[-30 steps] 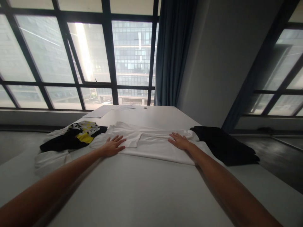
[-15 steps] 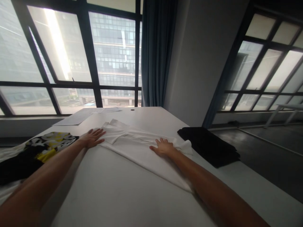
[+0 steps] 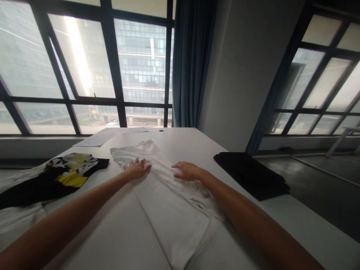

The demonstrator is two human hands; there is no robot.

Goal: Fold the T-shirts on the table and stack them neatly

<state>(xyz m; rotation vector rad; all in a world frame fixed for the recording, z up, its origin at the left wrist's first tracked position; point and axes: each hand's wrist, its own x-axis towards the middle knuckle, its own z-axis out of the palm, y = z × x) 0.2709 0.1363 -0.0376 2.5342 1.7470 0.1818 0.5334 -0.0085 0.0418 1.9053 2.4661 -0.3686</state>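
A white garment (image 3: 174,210) lies on the white table, partly folded, with wrinkles along its middle and far end. My left hand (image 3: 137,169) rests on its left part, fingers spread over the cloth. Over the garment's right side is my right hand (image 3: 186,171), its thumb and fingers apart with nothing between them. Whether the right fingertips touch the fabric I cannot tell.
Folded black cloth (image 3: 250,174) lies near the table's right edge. At the left is a pile of clothes with a black, yellow and white patterned piece (image 3: 74,168). Paper sheets (image 3: 97,139) lie at the back left, before the windows.
The garment has turned so that its near end points towards me. My left hand has moved right across it, nearer my right hand, which has shifted slightly left.
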